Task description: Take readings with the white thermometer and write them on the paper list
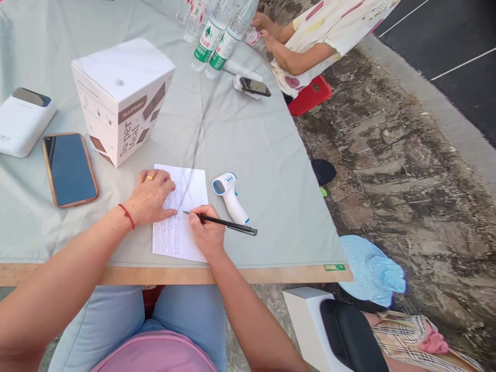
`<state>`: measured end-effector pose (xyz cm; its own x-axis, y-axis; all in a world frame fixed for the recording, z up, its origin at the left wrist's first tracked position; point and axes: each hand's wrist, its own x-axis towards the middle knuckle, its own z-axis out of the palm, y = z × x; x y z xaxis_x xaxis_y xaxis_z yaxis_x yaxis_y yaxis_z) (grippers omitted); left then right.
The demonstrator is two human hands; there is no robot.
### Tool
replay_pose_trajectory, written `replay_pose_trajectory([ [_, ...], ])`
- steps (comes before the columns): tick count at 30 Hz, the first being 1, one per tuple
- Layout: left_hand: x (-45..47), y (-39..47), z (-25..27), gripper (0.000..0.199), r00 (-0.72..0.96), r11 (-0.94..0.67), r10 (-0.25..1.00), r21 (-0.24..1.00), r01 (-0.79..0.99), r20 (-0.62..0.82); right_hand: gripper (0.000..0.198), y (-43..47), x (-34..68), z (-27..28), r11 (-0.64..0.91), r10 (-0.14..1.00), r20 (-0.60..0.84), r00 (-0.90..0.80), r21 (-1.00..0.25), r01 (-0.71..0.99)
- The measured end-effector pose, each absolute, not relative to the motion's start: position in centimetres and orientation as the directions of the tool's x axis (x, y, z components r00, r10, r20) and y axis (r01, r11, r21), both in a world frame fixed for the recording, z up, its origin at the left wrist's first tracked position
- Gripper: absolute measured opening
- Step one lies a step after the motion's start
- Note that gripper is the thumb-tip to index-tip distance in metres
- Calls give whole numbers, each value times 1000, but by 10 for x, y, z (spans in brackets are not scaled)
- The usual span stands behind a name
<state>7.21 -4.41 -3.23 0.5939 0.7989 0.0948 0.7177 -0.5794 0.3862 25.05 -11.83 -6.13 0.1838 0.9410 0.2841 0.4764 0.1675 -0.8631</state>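
A white sheet of paper (194, 181) with columns of small handwriting lies on the table near its front edge. My left hand (153, 196) rests on the sheet's left side, fingers stretched out and thumb apart. In my right hand (207, 227) is a black pen (228, 224), its tip on or just above the paper beside the written columns. Right of the sheet lies a white and blue infrared thermometer (231, 199). A phone (72, 168) in a brown-edged case lies left of my left hand.
A white Super Meal box (124, 98) stands beyond the paper, with a white power bank (25, 121) to its left. Water bottles (219, 44) stand farther back. Another person's hands (267, 31) hold a bottle across the table. A dark device (253, 86) lies nearby.
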Motion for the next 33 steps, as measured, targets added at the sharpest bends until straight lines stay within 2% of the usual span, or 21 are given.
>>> replay_pose_trajectory([
  [16,71,-43,-31,49,593,-577,799,404,710,97,11,-118,250,-61,152,952,255,170,-875,460],
  [21,71,-44,-30,51,591,-562,804,401,723,62,12,-118,252,-62,172,929,298,220,-873,457],
  [29,71,-43,-33,49,598,-586,794,394,708,107,14,-117,251,-65,126,941,247,230,-890,439],
  [33,71,-43,-32,49,597,-583,796,390,713,99,12,-117,250,-64,137,938,265,225,-877,461],
])
